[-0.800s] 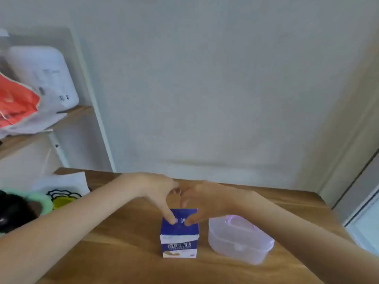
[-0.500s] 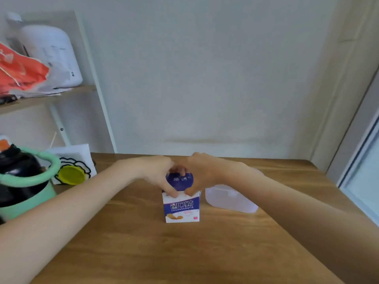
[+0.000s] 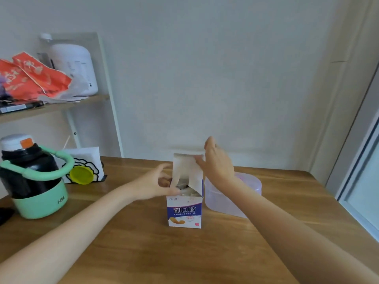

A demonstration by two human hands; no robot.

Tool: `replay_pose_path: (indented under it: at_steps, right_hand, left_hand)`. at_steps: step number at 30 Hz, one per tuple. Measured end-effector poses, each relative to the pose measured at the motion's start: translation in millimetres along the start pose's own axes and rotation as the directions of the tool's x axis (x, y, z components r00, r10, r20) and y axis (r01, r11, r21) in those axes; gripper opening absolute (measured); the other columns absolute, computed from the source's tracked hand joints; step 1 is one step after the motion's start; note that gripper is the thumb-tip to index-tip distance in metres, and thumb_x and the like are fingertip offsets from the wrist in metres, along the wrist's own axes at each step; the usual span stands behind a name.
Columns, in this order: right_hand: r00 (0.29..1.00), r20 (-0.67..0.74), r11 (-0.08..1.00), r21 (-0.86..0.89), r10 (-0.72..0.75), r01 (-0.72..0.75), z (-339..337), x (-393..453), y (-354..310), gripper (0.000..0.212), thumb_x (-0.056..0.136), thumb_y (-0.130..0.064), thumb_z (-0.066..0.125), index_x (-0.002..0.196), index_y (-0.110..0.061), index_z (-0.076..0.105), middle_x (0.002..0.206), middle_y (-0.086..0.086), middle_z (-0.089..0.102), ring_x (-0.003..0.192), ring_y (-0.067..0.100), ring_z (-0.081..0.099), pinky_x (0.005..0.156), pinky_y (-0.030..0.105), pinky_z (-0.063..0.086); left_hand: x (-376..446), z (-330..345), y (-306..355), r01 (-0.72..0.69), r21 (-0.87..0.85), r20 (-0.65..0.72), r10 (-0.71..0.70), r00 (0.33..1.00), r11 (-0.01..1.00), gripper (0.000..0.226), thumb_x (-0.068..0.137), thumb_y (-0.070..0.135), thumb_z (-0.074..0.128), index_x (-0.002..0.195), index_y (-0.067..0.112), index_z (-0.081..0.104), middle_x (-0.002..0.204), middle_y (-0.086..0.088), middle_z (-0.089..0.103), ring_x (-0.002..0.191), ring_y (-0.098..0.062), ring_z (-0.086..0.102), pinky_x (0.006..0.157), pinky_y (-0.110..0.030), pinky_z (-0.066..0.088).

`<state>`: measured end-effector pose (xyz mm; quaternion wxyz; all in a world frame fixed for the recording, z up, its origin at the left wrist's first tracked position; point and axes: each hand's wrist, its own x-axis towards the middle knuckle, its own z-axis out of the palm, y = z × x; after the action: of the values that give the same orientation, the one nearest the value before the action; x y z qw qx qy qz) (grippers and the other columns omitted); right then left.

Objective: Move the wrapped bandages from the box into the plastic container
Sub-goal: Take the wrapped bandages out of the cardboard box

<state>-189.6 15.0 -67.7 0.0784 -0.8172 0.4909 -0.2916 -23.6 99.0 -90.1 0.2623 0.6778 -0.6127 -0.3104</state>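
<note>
Bandage box (image 3: pixel 185 212) stands upright on the table (image 3: pixel 164 253), lid flap raised; left hand (image 3: pixel 155 185) clamps its top edge, right hand (image 3: pixel 216 162) pinches the flap, plastic container (image 3: pixel 246 193) just behind

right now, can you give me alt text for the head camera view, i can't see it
A person's right hand lifts the top flap of an upright blue and white bandage box on a wooden table, while the left hand steadies its open top. A closed clear plastic container sits just right of the box, and a green and black flask stands at far left.
</note>
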Motion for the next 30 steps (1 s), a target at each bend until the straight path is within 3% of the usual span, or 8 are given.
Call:
replay_pose_path:
  at_steps: [3,8,11,13,16,18,23,30]
  right_hand:
    - [0.997,-0.051,0.998,0.016,-0.056,0.057,-2,-5,0,0.024,0.091,-0.03,0.053,0.098,-0.007,0.049,0.103,0.008,0.047,0.088,0.029,0.054,0.065,0.032,0.039]
    - [0.93,0.359,0.996,-0.009,-0.082,0.091,0,-22,-12,0.048,0.082,-0.042,0.062,0.118,-0.014,0.047,0.118,0.006,0.043,0.104,0.028,0.051,0.087,0.035,0.045]
    - [0.92,0.381,0.995,0.004,-0.096,0.102,-9,-19,-9,0.04,0.086,-0.009,0.055,0.124,-0.011,0.043,0.124,0.011,0.041,0.1,0.029,0.053,0.084,0.033,0.045]
    - [0.912,0.379,0.969,-0.121,-0.157,0.217,-16,-21,0,0.04,0.085,0.005,0.045,0.123,-0.01,0.044,0.124,0.013,0.041,0.104,0.031,0.053,0.087,0.035,0.046]
    - [0.841,0.408,0.741,-0.425,-0.355,0.52,-24,-28,4,0.042,0.086,0.007,0.042,0.124,-0.01,0.044,0.128,0.011,0.039,0.114,0.029,0.044,0.09,0.032,0.041]
    - [0.743,0.476,0.601,-0.444,-0.47,0.665,-23,-29,-3,0.034,0.091,-0.001,0.045,0.123,-0.011,0.048,0.124,0.008,0.047,0.114,0.024,0.044,0.089,0.031,0.042]
    - [0.684,0.629,0.69,-0.307,-0.369,0.655,-21,-20,-12,0.039,0.09,-0.025,0.058,0.128,-0.019,0.05,0.121,0.002,0.06,0.108,0.019,0.057,0.079,0.024,0.042]
    - [0.602,0.745,0.787,-0.173,-0.289,0.592,-13,-4,-20,0.046,0.086,-0.03,0.064,0.13,-0.025,0.052,0.127,-0.002,0.06,0.11,0.017,0.056,0.078,0.021,0.035]
  left_hand:
    - [-4,-3,-6,-0.006,-0.027,-0.052,0.005,0.999,1.0,0.067,0.083,0.039,0.064,0.137,0.034,0.025,0.137,0.0,0.049,0.124,-0.012,0.046,0.095,-0.026,0.037]
    - [-12,-5,-8,-0.173,-0.066,-0.171,0.16,0.972,0.983,0.045,0.089,0.004,0.052,0.113,0.037,0.034,0.128,0.013,0.052,0.081,-0.015,0.057,0.074,-0.017,0.042]
    - [-14,-8,-5,-0.201,0.116,-0.052,0.208,0.977,0.973,0.049,0.086,0.002,0.05,0.114,0.041,0.041,0.134,0.017,0.042,0.102,-0.006,0.05,0.074,-0.012,0.039]
    - [-11,-10,-4,-0.164,0.16,0.033,0.16,0.987,0.973,0.046,0.087,0.009,0.052,0.119,0.041,0.046,0.138,0.017,0.04,0.121,-0.002,0.04,0.09,-0.02,0.04]
    - [-10,-9,3,-0.087,0.099,0.109,0.076,0.991,0.991,0.049,0.087,0.033,0.062,0.132,0.036,0.043,0.143,0.017,0.038,0.125,-0.001,0.034,0.098,-0.022,0.03]
    - [-6,-5,8,-0.081,0.11,0.141,0.065,0.988,0.991,0.062,0.082,0.038,0.067,0.137,0.032,0.039,0.142,0.015,0.039,0.12,-0.001,0.036,0.095,-0.02,0.03]
    - [0,2,2,-0.115,0.161,0.135,0.094,0.986,0.98,0.076,0.078,0.03,0.073,0.141,0.027,0.031,0.139,0.016,0.038,0.117,0.003,0.035,0.091,-0.014,0.029]
    - [1,0,-5,-0.122,0.072,0.121,0.113,0.986,0.99,0.073,0.075,0.027,0.076,0.137,0.028,0.038,0.125,0.022,0.044,0.119,0.0,0.041,0.079,-0.002,0.036]
